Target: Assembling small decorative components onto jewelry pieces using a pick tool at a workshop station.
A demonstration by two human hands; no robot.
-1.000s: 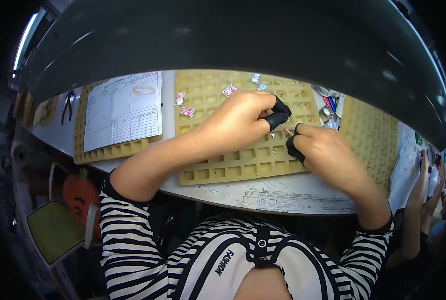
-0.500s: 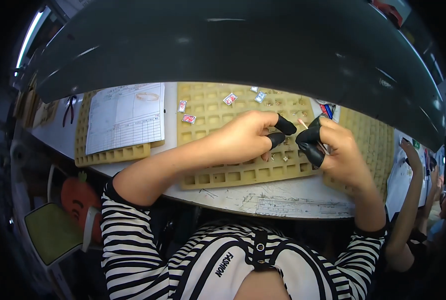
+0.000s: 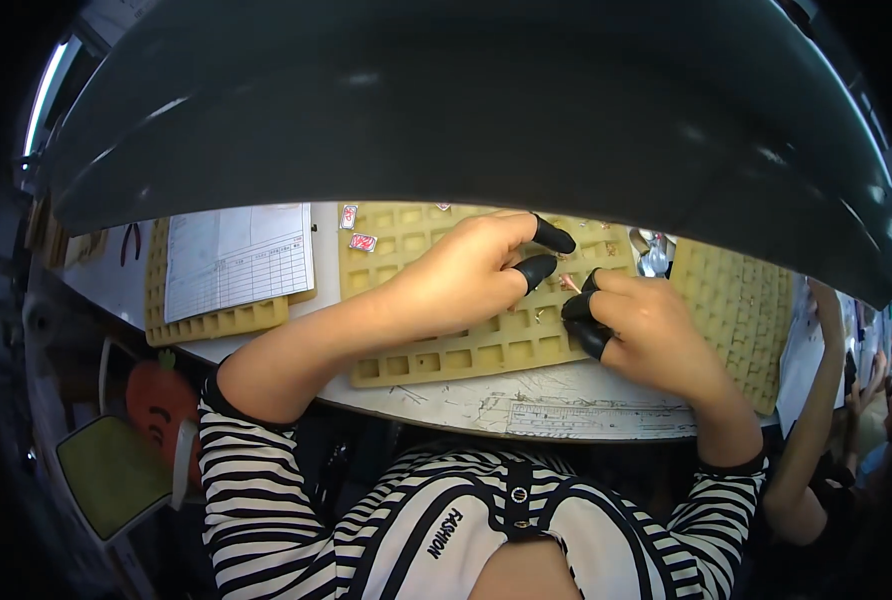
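Observation:
A pale yellow tray of square pockets [image 3: 456, 360] lies before me on the white table. Over its middle is my left hand [image 3: 466, 270], black finger covers on thumb and forefinger; the two tips are apart with nothing visible between them. Just right of them, my right hand [image 3: 651, 325], also in black finger covers, is closed on a thin stick with a pinkish tip [image 3: 570, 284]. That tip points up and left toward the left fingertips. Small shiny jewellery pieces [image 3: 540, 318] sit in pockets around the hands, partly hidden. Red-and-white tags [image 3: 363, 242] lie on the tray's left part.
A printed form [image 3: 236, 265] rests on another pocketed tray [image 3: 156, 290] at left, with pliers [image 3: 133, 243] beyond. A third tray [image 3: 731, 310] stands at right, beside a co-worker's arm [image 3: 816, 420]. A dark curved panel [image 3: 446, 110] covers the far side. A ruler [image 3: 586, 415] lies along the near edge.
Both hands have shifted slightly left in the picture, and the fingertips are a little further apart. The stick's pinkish tip sits lower. The dark panel hides more of the tray's far part.

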